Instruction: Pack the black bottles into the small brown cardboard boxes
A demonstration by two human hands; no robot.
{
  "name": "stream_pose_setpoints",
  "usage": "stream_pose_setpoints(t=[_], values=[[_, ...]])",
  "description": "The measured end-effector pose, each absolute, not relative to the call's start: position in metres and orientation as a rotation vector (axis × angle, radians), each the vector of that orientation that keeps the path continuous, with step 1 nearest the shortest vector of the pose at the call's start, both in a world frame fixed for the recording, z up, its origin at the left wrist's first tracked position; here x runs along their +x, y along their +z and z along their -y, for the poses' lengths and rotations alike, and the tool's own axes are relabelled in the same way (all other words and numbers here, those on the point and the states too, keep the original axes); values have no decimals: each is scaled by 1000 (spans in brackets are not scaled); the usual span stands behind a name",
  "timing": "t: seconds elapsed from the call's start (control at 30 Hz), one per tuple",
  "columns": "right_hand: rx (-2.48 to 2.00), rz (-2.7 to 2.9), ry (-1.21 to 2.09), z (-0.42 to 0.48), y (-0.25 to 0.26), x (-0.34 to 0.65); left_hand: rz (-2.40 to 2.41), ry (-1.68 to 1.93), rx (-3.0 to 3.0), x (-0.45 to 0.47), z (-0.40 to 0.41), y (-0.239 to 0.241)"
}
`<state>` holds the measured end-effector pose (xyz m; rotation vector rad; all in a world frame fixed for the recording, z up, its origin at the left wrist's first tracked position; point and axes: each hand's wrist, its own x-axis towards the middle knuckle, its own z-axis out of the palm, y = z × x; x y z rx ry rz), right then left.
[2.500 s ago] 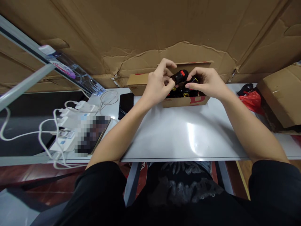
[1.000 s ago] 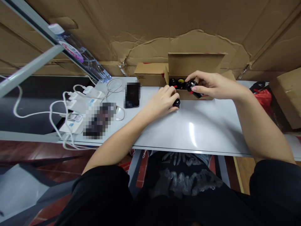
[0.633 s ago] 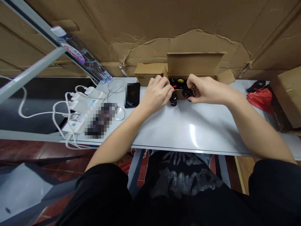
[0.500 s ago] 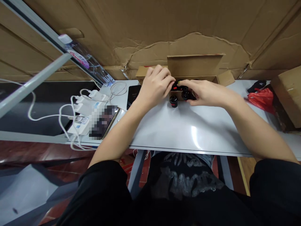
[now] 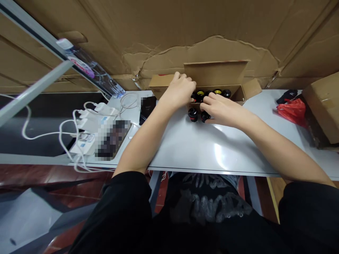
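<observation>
Now left grip (image 5: pixel 178 92) unclear at carton edge (image 5: pixel 239 96); right grip (image 5: pixel 222 111) wide over lamp holders (image 5: pixel 193 114) on white table (image 5: pixel 185 148).

- My left hand (image 5: pixel 178 91) hides part of the box (image 5: pixel 215 74).
- The phone (image 5: pixel 112 138) is blurred past reading.
- The black thing (image 5: pixel 287 96) is too small to tell.
- The carton (image 5: pixel 321 109) runs off the right edge.

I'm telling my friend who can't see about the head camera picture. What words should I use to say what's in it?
A left hand and a right hand work at an open cardboard box holding black round parts with gold tops. Two more black round parts stand on the white table by the right hand.
</observation>
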<state>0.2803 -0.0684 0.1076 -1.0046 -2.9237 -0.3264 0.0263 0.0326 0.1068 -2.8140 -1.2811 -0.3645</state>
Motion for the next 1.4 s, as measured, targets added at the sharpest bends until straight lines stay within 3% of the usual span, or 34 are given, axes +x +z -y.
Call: stream_pose_setpoints(t=[0.13,0.37,0.63,0.73,0.83,1.0,1.13,1.27,1.4], values=[[-976,2850,-276,64,103,287,1261,-316,-2864,27,-28,113],[-1062,2581,107,51,126,317,1308,-387,-2947,18,-26,140],[-1411,2358,275,57,171,343,1166,-781,-3000,17,18,189],[-1501,2337,251,56,173,350,850,-746,-3178,44,39,175],[-1552,2365,280,51,167,356,594,-463,-3230,74,49,143],[-1592,2392,332,43,158,359,471,-215,-3013,99,45,97],[-1607,2407,336,42,157,357,480,-261,-2927,97,49,94],[-1599,2437,351,44,163,356,736,-449,-2892,50,53,110],[-1597,2392,386,46,167,356,1611,-764,-2475,-51,36,106]])
